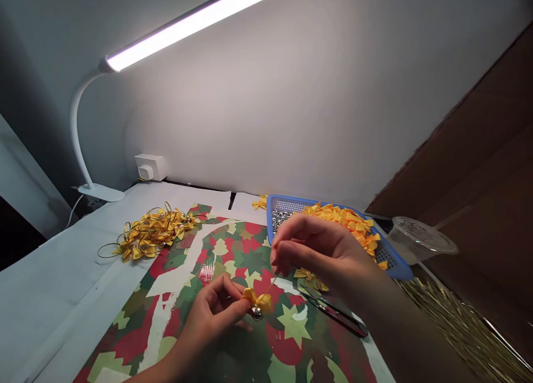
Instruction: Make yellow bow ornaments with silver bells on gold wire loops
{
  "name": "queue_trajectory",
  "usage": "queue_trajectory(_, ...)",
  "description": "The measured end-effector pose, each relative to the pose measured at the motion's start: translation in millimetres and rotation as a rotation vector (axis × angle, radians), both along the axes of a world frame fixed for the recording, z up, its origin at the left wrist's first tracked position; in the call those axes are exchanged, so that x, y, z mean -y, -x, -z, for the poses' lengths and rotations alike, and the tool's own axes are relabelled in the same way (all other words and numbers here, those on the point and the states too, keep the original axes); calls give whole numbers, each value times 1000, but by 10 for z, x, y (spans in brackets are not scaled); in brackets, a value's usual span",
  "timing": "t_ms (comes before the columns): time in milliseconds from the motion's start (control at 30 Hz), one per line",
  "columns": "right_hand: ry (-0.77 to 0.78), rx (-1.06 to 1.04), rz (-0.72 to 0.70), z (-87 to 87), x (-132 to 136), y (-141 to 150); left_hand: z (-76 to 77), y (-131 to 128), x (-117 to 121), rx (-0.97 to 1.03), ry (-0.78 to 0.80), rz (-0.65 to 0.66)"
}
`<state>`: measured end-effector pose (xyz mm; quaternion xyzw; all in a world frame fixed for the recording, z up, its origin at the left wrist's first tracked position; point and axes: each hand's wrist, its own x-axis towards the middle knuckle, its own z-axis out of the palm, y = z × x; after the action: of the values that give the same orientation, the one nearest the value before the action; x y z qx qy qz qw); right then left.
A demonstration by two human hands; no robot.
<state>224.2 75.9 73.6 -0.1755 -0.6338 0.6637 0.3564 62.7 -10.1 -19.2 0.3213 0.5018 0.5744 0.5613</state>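
Observation:
My left hand (213, 312) is closed in a pinch on a small yellow ribbon bow (262, 301). A shiny silver bell (256, 313) sits at the bow's lower side, by my thumb. Higher up and to the right, my right hand (322, 247) pinches a thin golden cord or wire (272, 283) that runs down to the bow. Its fingertips hide the upper end of that strand. Below my right forearm lie thread snips (333, 312), blades pointing toward the bow.
Finished-looking bows with bells and gold loops form a pile (156, 233) at left. A blue basket (400, 266) holds yellow bows (333, 213) and silver bells (281, 221). At right are gold strands (449, 327) and a clear plastic tub (425, 236). A lamp (77, 127) stands behind.

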Motion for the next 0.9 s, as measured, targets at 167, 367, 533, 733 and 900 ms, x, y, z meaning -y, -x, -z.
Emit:
queue_trajectory(167,14,-32,-11,-33,58,3,40,23,10,16,-60,44)
queue_trajectory(367,-71,-7,91,-30,40,14,-69,3,56,-80,-47,153)
queue_trajectory(533,-129,24,164,-8,24,22,-120,-1,51,-91,-14,186)
queue_trajectory(733,-89,-11,162,-21,77,10,-78,0,37,-107,2,172)
queue_trajectory(900,-54,-23,151,-49,135,-16,-96,-5,13,-133,26,159)
